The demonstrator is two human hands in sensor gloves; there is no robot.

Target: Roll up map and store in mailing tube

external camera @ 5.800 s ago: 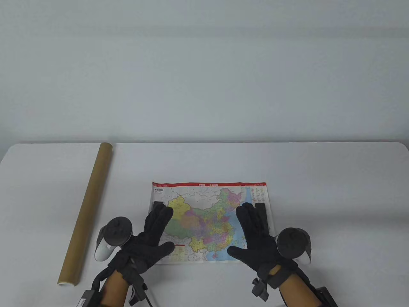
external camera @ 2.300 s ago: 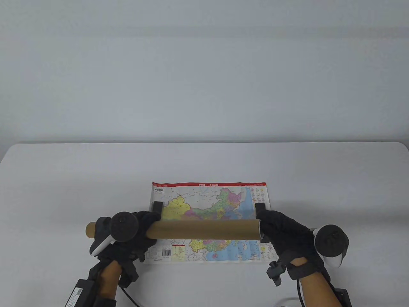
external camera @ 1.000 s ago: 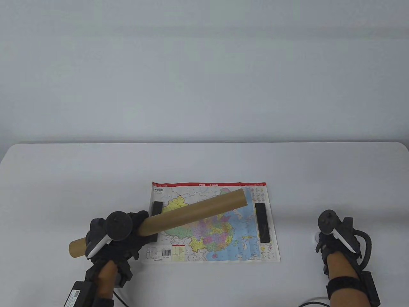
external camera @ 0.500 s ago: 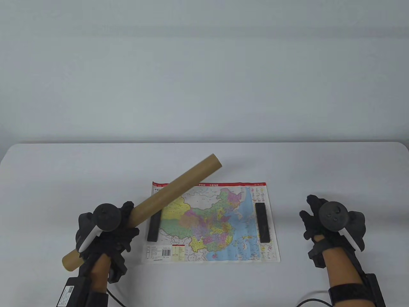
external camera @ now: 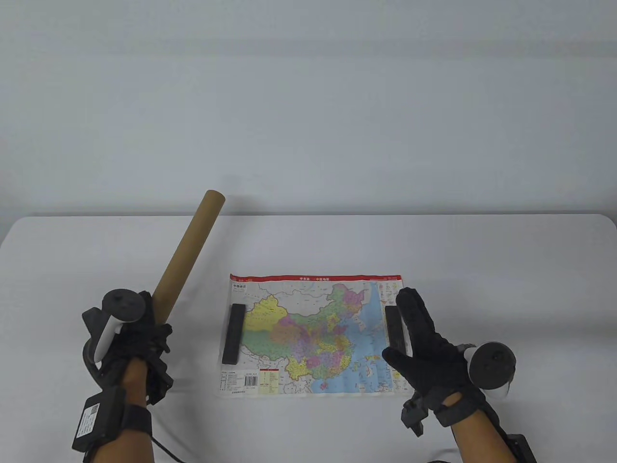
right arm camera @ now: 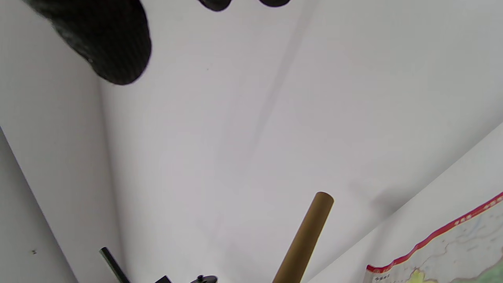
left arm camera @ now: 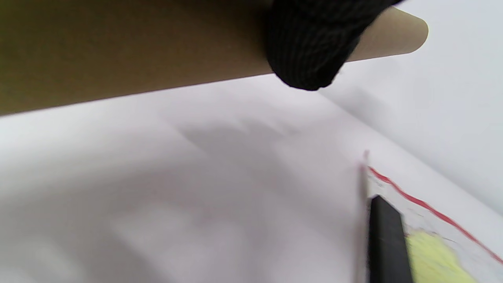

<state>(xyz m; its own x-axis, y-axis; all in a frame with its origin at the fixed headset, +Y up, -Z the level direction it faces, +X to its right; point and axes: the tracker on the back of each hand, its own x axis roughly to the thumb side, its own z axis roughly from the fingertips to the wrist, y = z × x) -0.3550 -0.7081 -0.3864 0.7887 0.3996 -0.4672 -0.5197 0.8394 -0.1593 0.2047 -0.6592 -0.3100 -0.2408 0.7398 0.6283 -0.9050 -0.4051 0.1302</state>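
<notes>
A colourful map (external camera: 313, 333) lies flat on the white table (external camera: 308, 241), held down by a black bar weight (external camera: 233, 333) on its left side and another black bar (external camera: 393, 328) on its right. My left hand (external camera: 140, 333) grips the brown cardboard mailing tube (external camera: 185, 255) near its lower end, left of the map; the tube points up and away, off the table. The tube (left arm camera: 129, 51) fills the top of the left wrist view, a fingertip (left arm camera: 310, 51) curled over it. My right hand (external camera: 424, 347) lies with straight fingers over the right weight and the map's right edge.
The map's red top border (right arm camera: 436, 232) and the raised tube (right arm camera: 304, 236) show in the right wrist view against a plain wall. Bare table surface lies behind the map and to both sides.
The left hand swung the tube from a slant over the map to nearly upright at the map's left. The right hand moved in from the right onto the right weight.
</notes>
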